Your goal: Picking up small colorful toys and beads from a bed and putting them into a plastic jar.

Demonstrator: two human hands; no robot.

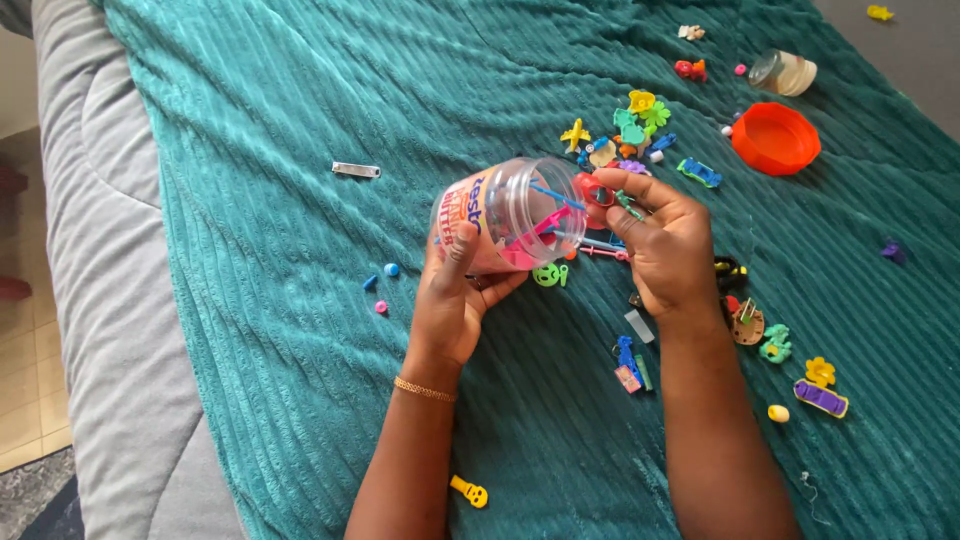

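Left hand (455, 290) grips clear plastic jar (515, 212), pink label, tipped sideways; right hand (665, 240) fingers pinch small toy at its mouth; orange lid (775, 138) well right of jar on ribbed teal blanket (300, 300).

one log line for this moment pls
left hand: holds jar tilted | right hand: red toy at jar mouth | orange lid: on blanket, off jar | small toys: scattered on blanket

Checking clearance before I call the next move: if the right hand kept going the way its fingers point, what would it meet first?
The right hand points left, holding a small red piece at the open mouth of the clear plastic jar, which the left hand holds. It would probably meet the jar's mouth first.
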